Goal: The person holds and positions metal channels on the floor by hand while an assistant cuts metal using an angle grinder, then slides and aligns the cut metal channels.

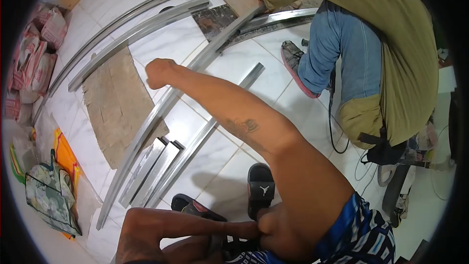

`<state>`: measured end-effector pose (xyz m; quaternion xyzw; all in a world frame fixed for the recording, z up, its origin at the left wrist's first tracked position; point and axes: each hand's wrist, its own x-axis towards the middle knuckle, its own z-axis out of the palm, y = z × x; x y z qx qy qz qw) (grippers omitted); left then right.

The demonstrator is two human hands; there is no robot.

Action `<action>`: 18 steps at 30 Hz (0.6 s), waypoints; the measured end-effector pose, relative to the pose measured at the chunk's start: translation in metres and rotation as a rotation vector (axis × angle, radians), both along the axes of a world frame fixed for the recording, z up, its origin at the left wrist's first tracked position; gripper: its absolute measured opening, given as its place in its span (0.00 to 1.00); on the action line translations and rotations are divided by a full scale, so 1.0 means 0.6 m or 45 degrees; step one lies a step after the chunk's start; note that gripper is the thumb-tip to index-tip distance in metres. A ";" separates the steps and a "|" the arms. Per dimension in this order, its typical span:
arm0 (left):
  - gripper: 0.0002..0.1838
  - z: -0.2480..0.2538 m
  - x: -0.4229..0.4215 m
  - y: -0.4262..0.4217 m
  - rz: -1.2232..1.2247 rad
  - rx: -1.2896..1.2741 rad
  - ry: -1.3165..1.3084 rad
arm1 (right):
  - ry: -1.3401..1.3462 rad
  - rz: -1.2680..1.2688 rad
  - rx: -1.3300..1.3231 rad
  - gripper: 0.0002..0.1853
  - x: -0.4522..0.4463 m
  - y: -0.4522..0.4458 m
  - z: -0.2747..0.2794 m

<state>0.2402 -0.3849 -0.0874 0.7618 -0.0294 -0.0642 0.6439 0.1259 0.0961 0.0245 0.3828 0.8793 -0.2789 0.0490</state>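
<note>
A white jumping-figure logo (264, 190) marks the black sandal (259, 181), lower centre; printed bags (35, 68), upper left, are illegible.

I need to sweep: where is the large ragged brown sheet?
In the head view, the large ragged brown sheet lies left of centre on the tiled floor, below the person's right hand; a long grey metal channel crosses its right side.
</note>
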 end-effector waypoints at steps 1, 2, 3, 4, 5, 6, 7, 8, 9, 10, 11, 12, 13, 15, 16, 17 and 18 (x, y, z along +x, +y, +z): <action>0.17 0.001 -0.003 0.008 0.005 -0.019 -0.006 | 0.011 -0.023 -0.007 0.18 0.015 0.014 -0.010; 0.16 0.003 -0.007 0.017 -0.006 -0.055 0.000 | -0.010 -0.119 0.027 0.17 0.026 0.028 -0.027; 0.16 -0.001 -0.008 0.032 -0.031 -0.111 0.029 | -0.034 -0.208 0.064 0.16 0.037 0.043 -0.039; 0.16 0.008 -0.018 0.071 -0.069 -0.170 0.112 | -0.075 -0.329 0.073 0.17 0.058 0.052 -0.044; 0.16 0.017 -0.029 0.111 -0.103 -0.226 0.196 | -0.121 -0.402 0.064 0.17 0.077 0.072 -0.056; 0.16 0.041 -0.048 0.175 -0.137 -0.290 0.272 | -0.119 -0.480 0.074 0.18 0.105 0.084 -0.065; 0.16 0.111 -0.085 0.264 0.202 -0.254 0.114 | -0.130 -0.434 0.127 0.19 0.138 0.096 -0.078; 0.14 0.135 -0.115 0.319 0.402 -0.240 0.235 | -0.218 -0.557 0.011 0.19 0.164 0.096 -0.068; 0.12 0.130 -0.157 0.354 0.925 0.114 0.035 | -0.303 -0.685 -0.099 0.20 0.187 0.097 -0.053; 0.14 0.131 -0.206 0.399 1.217 0.098 0.223 | -0.276 -0.711 -0.176 0.21 0.213 0.098 -0.060; 0.14 0.173 -0.250 0.447 1.429 0.310 0.448 | -0.212 -0.771 -0.283 0.24 0.237 0.096 -0.066; 0.14 0.175 -0.304 0.479 1.745 0.512 0.599 | -0.151 -0.834 -0.388 0.26 0.262 0.095 -0.073; 0.19 0.187 -0.354 0.506 1.949 0.350 0.713 | -0.042 -0.934 -0.533 0.29 0.281 0.085 -0.076; 0.27 0.122 -0.474 0.527 2.013 1.163 0.529 | 0.092 -1.085 -0.734 0.34 0.281 0.081 -0.089; 0.28 0.106 -0.508 0.522 2.012 1.115 0.615 | 0.123 -1.149 -0.787 0.37 0.276 0.087 -0.098; 0.30 0.094 -0.535 0.512 2.000 1.067 0.699 | 0.159 -1.220 -0.843 0.40 0.274 0.089 -0.108; 0.31 0.084 -0.547 0.503 1.980 1.013 0.773 | 0.222 -1.250 -0.852 0.43 0.272 0.089 -0.122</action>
